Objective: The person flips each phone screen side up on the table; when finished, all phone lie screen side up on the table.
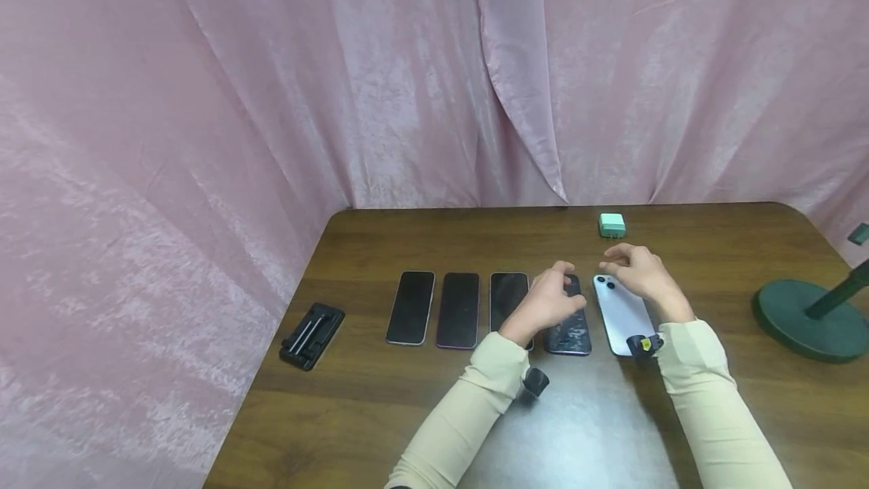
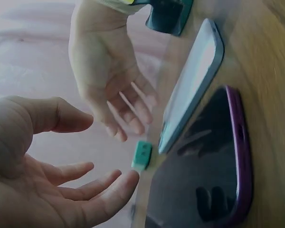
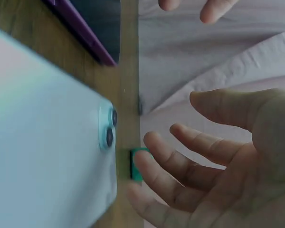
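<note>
My left hand (image 1: 547, 299) hovers over a dark-screened phone with a purple edge (image 1: 569, 330), its fingers loosely bent and holding nothing. In the left wrist view that phone (image 2: 199, 171) lies screen up, apart from the fingers. My right hand (image 1: 638, 272) is raised above the camera end of a pale blue phone (image 1: 621, 315), which lies back up. The right wrist view shows its two lenses and pale back (image 3: 47, 142), with the relaxed fingers (image 3: 168, 164) apart from it. A third phone (image 1: 508, 296), screen up, is partly hidden behind my left hand and wrist.
Two more dark-screened phones, one silver-edged (image 1: 410, 308) and one purple-edged (image 1: 458, 311), lie to the left. Farther left is a black case with slim tools (image 1: 312, 336). A mint-green charger plug (image 1: 612, 226) sits near the back edge; a green lamp base (image 1: 808, 319) stands at right.
</note>
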### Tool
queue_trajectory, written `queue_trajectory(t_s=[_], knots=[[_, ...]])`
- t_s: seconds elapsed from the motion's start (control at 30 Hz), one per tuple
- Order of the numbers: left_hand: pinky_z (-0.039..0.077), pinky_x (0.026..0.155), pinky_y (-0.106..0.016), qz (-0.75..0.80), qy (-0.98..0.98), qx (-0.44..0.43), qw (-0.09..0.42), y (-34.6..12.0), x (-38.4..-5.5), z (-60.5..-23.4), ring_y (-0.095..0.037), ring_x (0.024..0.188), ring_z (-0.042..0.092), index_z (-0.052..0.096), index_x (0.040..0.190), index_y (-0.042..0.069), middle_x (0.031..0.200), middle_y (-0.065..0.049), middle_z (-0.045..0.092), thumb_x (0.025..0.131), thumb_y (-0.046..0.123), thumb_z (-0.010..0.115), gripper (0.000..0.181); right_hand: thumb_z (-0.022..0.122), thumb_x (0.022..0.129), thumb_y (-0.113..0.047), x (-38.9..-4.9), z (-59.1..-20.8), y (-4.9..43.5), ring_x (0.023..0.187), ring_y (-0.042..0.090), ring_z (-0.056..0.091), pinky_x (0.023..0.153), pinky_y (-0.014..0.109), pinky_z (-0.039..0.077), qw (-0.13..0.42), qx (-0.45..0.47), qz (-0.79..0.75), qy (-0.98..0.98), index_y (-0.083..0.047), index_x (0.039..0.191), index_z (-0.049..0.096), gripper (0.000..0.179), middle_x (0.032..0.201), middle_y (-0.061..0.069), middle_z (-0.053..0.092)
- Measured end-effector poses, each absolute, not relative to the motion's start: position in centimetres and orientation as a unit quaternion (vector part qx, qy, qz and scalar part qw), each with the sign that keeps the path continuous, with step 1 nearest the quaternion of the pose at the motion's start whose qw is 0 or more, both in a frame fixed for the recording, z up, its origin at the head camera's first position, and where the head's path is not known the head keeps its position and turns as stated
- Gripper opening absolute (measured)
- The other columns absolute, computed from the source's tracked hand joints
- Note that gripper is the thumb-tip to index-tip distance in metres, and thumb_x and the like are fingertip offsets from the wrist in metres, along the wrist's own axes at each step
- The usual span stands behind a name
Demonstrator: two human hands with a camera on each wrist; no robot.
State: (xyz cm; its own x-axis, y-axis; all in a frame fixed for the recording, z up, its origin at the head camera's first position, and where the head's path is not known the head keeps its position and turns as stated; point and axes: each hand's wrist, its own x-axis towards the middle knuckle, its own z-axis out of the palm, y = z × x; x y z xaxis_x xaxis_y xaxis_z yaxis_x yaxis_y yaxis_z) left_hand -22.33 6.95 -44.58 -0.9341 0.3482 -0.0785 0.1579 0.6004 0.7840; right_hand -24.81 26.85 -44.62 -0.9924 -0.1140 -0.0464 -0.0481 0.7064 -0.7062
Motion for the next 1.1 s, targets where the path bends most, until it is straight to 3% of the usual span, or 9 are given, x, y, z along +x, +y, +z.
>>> queue_trajectory(t_s=[0.27, 0.53, 0.77, 0.97, 1.1], knots=[[0.045, 0.087, -0.021, 0.383, 0.9, 0.184, 0.102, 9.8, -21.8, -44.9, -0.01, 0.109, 0.056, 0.056, 0.138, 0.01, 0.123, -0.004, 0.062, 0.083, 0.017, 0.081, 0.061, 0.055, 0.103, -0.023, -24.1, -44.6, 28.3, 0.117, 0.055, 0.052, 0.09, 0.061, 0.047, 0.07, -0.046, -0.372, 0.924, 0.017, 0.14, 0.039, 0.057, 0.128, 0.042, 0.052], [0.046, 0.085, -0.019, 0.358, 0.912, 0.167, 0.11, 11.9, -20.9, -45.4, -0.008, 0.107, 0.053, 0.057, 0.137, 0.015, 0.125, 0.0, 0.058, 0.076, 0.016, 0.088, 0.069, 0.054, 0.102, -0.019, -23.5, -45.3, 29.1, 0.119, 0.058, 0.049, 0.092, 0.063, 0.045, 0.08, -0.073, -0.352, 0.93, 0.019, 0.137, 0.041, 0.054, 0.13, 0.045, 0.049], [0.045, 0.086, -0.018, 0.321, 0.926, 0.162, 0.116, 12.6, -20.6, -46.2, -0.007, 0.11, 0.054, 0.058, 0.136, 0.017, 0.125, 0.0, 0.058, 0.071, 0.018, 0.092, 0.074, 0.052, 0.103, -0.017, -23.4, -46.1, 29.5, 0.123, 0.06, 0.044, 0.097, 0.065, 0.042, 0.089, -0.074, -0.371, 0.921, 0.022, 0.14, 0.032, 0.057, 0.134, 0.047, 0.042], [0.043, 0.09, -0.016, 0.278, 0.937, 0.181, 0.11, 13.3, -20.4, -46.5, -0.007, 0.118, 0.052, 0.058, 0.136, 0.02, 0.129, 0.002, 0.058, 0.069, 0.022, 0.094, 0.076, 0.046, 0.106, -0.015, -23.4, -45.9, 30.2, 0.127, 0.062, 0.039, 0.101, 0.066, 0.039, 0.129, -0.077, -0.4, 0.904, 0.025, 0.143, 0.023, 0.058, 0.137, 0.05, 0.037], [0.043, 0.089, -0.016, 0.236, 0.944, 0.198, 0.115, 13.6, -19.9, -46.6, -0.008, 0.117, 0.052, 0.057, 0.136, 0.022, 0.128, 0.001, 0.057, 0.067, 0.025, 0.095, 0.079, 0.044, 0.107, -0.014, -23.5, -45.7, 30.2, 0.128, 0.062, 0.038, 0.102, 0.067, 0.037, 0.147, -0.092, -0.396, 0.902, 0.024, 0.142, 0.026, 0.055, 0.138, 0.049, 0.037]])
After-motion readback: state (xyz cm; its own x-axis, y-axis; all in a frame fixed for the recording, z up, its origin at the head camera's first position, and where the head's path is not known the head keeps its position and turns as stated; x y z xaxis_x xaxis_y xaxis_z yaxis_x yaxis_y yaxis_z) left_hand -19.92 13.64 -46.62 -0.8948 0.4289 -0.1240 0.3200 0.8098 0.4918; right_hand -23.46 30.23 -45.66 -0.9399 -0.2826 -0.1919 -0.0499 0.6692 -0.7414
